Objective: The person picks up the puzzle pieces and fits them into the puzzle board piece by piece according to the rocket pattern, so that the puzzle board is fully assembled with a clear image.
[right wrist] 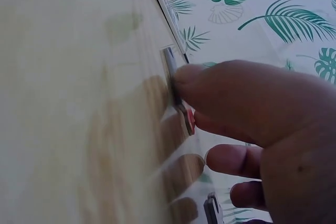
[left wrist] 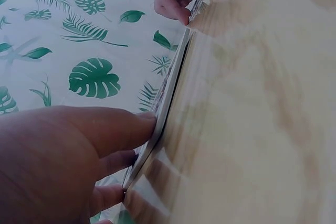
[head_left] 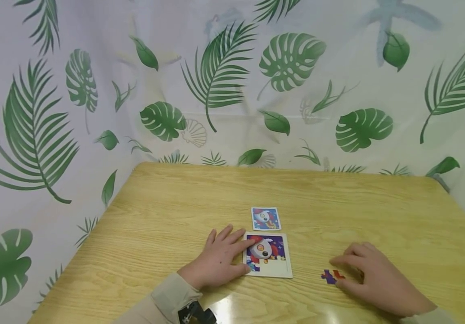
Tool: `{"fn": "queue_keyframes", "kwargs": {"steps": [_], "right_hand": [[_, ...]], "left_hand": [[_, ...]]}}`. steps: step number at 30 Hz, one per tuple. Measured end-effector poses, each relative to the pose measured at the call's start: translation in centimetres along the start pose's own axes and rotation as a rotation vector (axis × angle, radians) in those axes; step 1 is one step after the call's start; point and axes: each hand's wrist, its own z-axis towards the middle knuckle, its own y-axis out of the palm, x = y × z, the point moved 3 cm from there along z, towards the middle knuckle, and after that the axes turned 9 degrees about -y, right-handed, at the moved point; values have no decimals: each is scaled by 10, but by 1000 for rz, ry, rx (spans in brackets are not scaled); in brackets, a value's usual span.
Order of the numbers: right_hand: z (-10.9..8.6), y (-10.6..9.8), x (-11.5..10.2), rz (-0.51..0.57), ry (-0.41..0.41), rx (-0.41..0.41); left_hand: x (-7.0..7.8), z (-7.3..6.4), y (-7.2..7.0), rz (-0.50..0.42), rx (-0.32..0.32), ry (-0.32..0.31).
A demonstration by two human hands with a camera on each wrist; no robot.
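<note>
A square jigsaw puzzle board (head_left: 289,265), partly filled with a white cartoon figure on purple, lies on the table with bare patches at its lower right. My left hand (head_left: 222,261) rests at its left side, index finger over the picture and thumb at the lower left edge. To the right of the board lie a purple puzzle piece (head_left: 329,276) and a red one (head_left: 339,275). My right hand (head_left: 378,279) is over these, thumb touching a piece and index finger spread apart from it. In the right wrist view another piece (right wrist: 212,209) shows beneath the fingers.
Behind the board lies a small picture card (head_left: 266,218) with the same cartoon. The wooden table (head_left: 167,198) reaches back to a white curtain (head_left: 232,135) printed with green leaves.
</note>
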Motion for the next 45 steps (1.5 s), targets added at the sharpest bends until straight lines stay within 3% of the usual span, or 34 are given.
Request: {"fn": "queue_keyframes", "kwargs": {"steps": [6,16,35,45], "right_hand": [[-2,-1,2,10,-7,-8],[-3,2,1,45,-47,72],[9,7,-6,58,64,33],[29,15,-20,93,35,79]], "left_hand": [[1,0,1,-8,-12,-8],[1,0,0,-7,-8,1],[0,0,1,-2,-4,4],[0,1,1,-3,-5,4]]}}
